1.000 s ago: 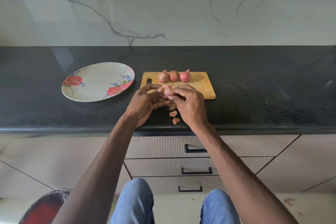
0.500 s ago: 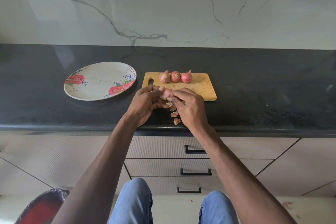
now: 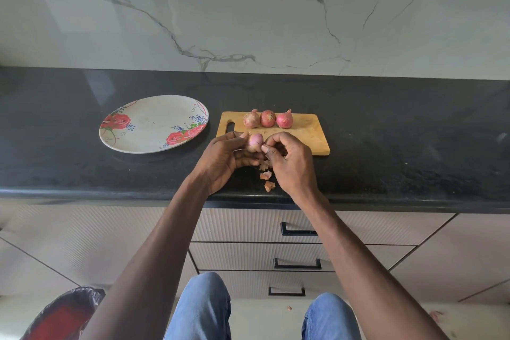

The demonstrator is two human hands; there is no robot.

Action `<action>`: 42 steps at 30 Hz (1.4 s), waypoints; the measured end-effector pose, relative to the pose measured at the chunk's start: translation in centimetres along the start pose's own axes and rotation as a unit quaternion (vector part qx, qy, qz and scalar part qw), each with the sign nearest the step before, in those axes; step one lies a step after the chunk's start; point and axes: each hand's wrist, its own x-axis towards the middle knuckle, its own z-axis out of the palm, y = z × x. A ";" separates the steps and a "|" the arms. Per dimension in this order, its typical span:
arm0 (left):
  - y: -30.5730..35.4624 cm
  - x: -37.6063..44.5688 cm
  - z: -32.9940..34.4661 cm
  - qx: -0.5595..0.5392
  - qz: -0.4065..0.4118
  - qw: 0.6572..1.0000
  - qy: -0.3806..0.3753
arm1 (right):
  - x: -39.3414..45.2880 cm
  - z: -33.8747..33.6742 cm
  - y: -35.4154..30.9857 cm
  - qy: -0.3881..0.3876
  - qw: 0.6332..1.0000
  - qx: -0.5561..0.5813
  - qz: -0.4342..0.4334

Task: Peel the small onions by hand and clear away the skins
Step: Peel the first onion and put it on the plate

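Onion (image 3: 254, 142) barer now; left hand (image 3: 220, 159) grips, right hand (image 3: 289, 163) pinches.

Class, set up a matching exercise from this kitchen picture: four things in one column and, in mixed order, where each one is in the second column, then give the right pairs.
Things:
1. three unpeeled onions
2. half-peeled onion
3. floral plate
4. loose skins

Places:
A. on the black counter, left of the cutting board
B. in a row at the far side of the cutting board
C. on the counter near its front edge, between the two hands
D. held in the left hand, while the right hand pinches at it

Pairs: 1-B, 2-D, 3-A, 4-C
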 end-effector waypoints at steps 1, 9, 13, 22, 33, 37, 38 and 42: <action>0.0 0.0 0.0 0.000 0.001 1.000 -0.003 | 0.0 0.0 0.0 0.004 1.000 0.003 0.004; 0.0 -0.3 0.2 -0.012 0.011 1.000 -0.024 | -0.1 0.0 -0.5 0.002 1.000 0.012 0.021; -0.1 -0.3 0.2 -0.027 0.011 0.999 -0.025 | 0.0 0.1 -0.4 -0.007 0.999 0.020 0.041; 0.0 -0.2 -0.1 -0.066 -0.013 0.998 -0.017 | 0.5 -0.4 -0.3 0.015 0.990 0.062 0.128; -0.3 0.0 -0.4 -0.061 0.017 0.998 -0.028 | 0.6 -0.3 -0.1 0.026 0.999 0.021 0.020; -0.4 0.1 -0.6 -0.045 0.021 0.998 -0.035 | 0.5 -0.3 0.0 0.016 0.999 0.042 0.022; -0.4 0.1 -0.5 -0.039 0.021 0.999 -0.031 | 0.5 -0.3 0.0 0.016 0.998 0.047 0.025; -0.4 0.0 -0.3 -0.003 0.030 0.999 -0.028 | 0.5 -0.5 -0.2 0.036 0.996 0.075 0.018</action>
